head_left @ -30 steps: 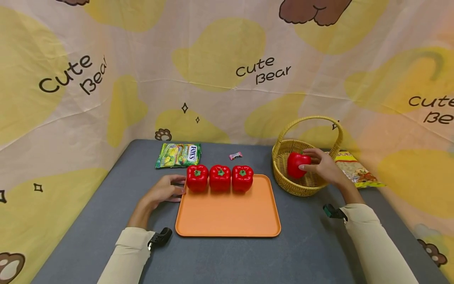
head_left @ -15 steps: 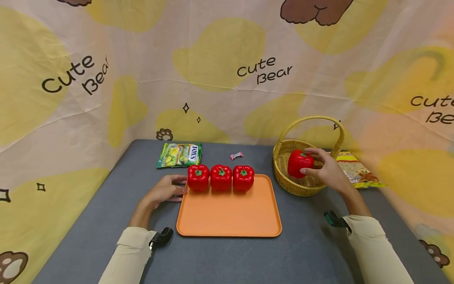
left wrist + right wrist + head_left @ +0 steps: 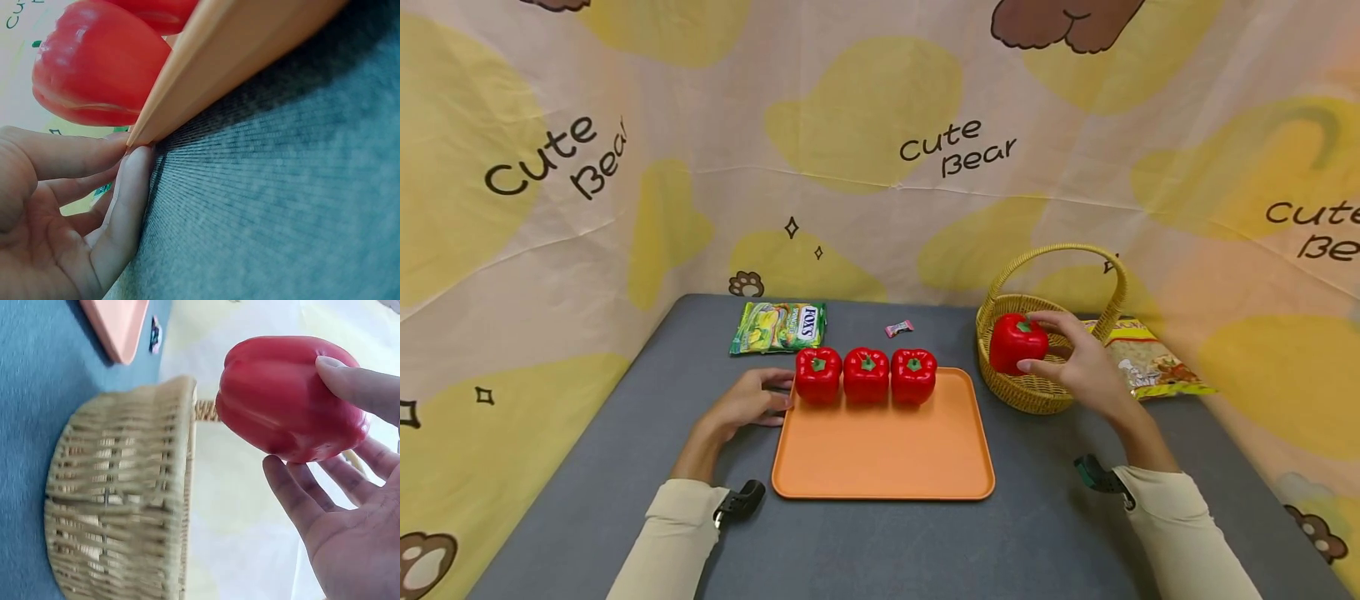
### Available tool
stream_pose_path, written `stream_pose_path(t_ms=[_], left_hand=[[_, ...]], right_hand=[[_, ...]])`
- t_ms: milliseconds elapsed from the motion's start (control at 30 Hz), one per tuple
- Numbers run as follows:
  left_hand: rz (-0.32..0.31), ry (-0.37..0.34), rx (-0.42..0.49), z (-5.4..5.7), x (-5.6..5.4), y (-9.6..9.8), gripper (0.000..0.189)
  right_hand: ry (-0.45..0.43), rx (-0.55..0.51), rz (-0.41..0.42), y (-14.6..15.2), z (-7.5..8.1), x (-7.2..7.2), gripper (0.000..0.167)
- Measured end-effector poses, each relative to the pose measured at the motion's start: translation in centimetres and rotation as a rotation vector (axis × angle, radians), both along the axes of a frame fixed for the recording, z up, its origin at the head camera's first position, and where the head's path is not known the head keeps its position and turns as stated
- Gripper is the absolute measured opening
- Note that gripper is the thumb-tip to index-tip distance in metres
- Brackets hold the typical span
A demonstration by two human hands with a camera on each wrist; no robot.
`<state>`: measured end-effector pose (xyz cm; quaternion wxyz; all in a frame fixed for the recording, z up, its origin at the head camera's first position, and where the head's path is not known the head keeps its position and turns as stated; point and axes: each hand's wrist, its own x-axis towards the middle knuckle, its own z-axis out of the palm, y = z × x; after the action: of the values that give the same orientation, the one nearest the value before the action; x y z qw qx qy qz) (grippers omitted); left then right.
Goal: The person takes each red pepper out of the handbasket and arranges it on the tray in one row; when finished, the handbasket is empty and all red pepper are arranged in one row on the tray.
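My right hand [image 3: 1086,367] holds a red bell pepper [image 3: 1011,348] between thumb and fingers. In the right wrist view this bell pepper [image 3: 281,394] is above the rim of the wicker basket [image 3: 119,487]. On the left, my left hand [image 3: 743,408] pinches the edge of an orange tray [image 3: 883,458] near its far left corner. The left wrist view has the thumb and a finger meeting at the tray's rim [image 3: 181,87]. Three more red bell peppers [image 3: 867,377] stand in a row along the tray's far side, green stems up.
A green candy bag [image 3: 778,327] lies behind the tray, with a small pink wrapped candy [image 3: 898,329] to its right. The basket's tall handle [image 3: 1067,248] arches upward. Behind it lies a yellow and red snack bag [image 3: 1157,362]. Printed cloth hangs around the grey table [image 3: 887,550].
My right hand has lifted the bell pepper out of the basket and moved it a little left. The left hand and the tray stay in place.
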<state>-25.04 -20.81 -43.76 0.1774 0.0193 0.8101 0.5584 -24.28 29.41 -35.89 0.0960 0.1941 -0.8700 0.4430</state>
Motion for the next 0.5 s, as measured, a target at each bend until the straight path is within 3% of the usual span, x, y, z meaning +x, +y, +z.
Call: stream_pose_path(t_ms=[233,500], left_hand=[[0.01,-0.006,0.007,-0.2,0.0,0.1,0.06],[0.009,-0.011,0.006,-0.3,-0.3,0.0,0.061]], right_hand=[[0.037,0.01,0.034,-1.7,-0.9,0.2,0.066],[0.019,0.01,0.092,-3.5,-2.2,0.2,0.068]])
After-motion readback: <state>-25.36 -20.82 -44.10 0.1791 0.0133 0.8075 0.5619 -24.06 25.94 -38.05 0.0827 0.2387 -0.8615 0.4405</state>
